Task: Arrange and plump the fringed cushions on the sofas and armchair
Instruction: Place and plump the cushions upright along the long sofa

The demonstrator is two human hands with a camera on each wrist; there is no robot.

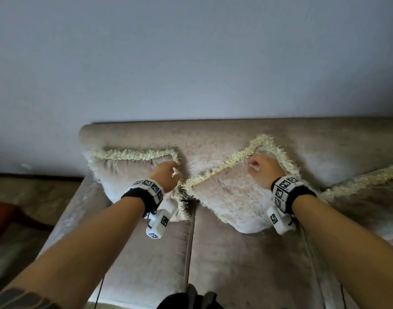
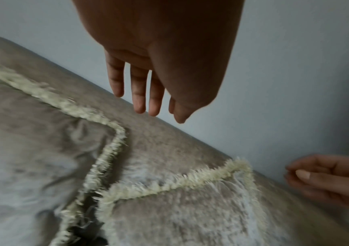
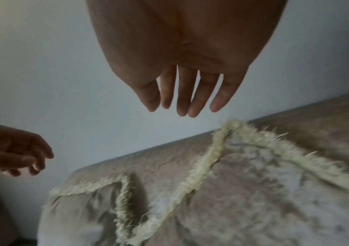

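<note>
Two beige plush square cushions edged in cream fringe lean on the backrest at the left end of the beige velvet sofa [image 1: 246,259]: the left cushion [image 1: 124,175] sits square, the right cushion [image 1: 231,195] stands on a corner like a diamond, lower corners almost touching. The left hand [image 1: 165,177] and right hand [image 1: 261,170] hover just above them, fingers loose, holding nothing. Behind is a plain pale grey-blue wall [image 1: 191,59]; the wrist bands [image 1: 284,192] bear black-and-white square markers, no readable writing

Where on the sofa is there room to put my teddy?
The bare seat in front of the middle cushion is free. So is the seat below the left cushion. Where their fringes meet is crowded.
</note>
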